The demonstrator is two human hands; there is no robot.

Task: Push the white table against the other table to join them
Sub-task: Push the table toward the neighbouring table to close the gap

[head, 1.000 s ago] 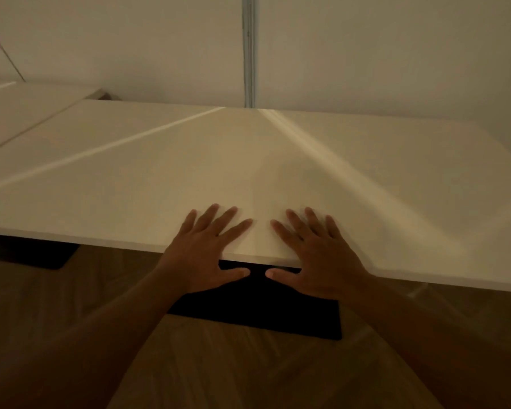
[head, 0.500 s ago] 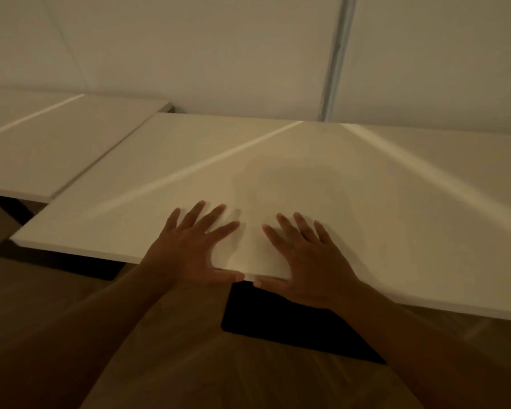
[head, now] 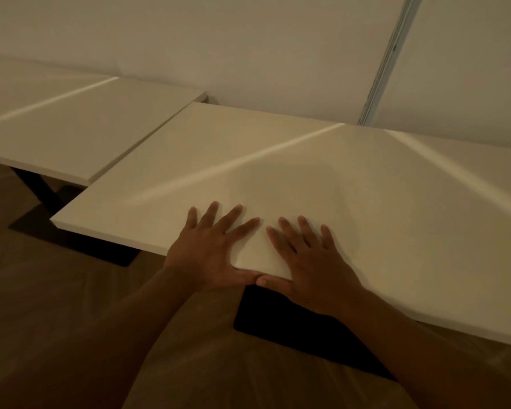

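1. The white table (head: pixel 322 178) is a broad, rigid slab reaching away from the hands toward the wall (head: pixel 219 39) – by its size and the dark base plates beneath, likely heavy, so it should slide as one stiff piece rather than flex or lift. Its top looks smooth, and flat palms could slip on it.

2. The other table (head: pixel 80 128) lies well to the left of the grip. The two tops appear to meet along the white table's left edge, though it sits further out toward the person, so the near edges are stepped; in this dim light I cannot tell whether a thin gap remains.

3. The dark base plate (head: pixel 292 326) sits directly below the hands on the wooden floor (head: pixel 71 305); its drag on the wood will probably set how hard the push must be.

4. The left hand (head: pixel 210 249) and right hand (head: pixel 310 267) lie side by side at the near edge – fingers spread flat on top, thumbs hooked along the edge face, tips nearly touching. Nothing is pinched.

5. Hidden: the table's right end is cut off, its legs are lost in shadow.
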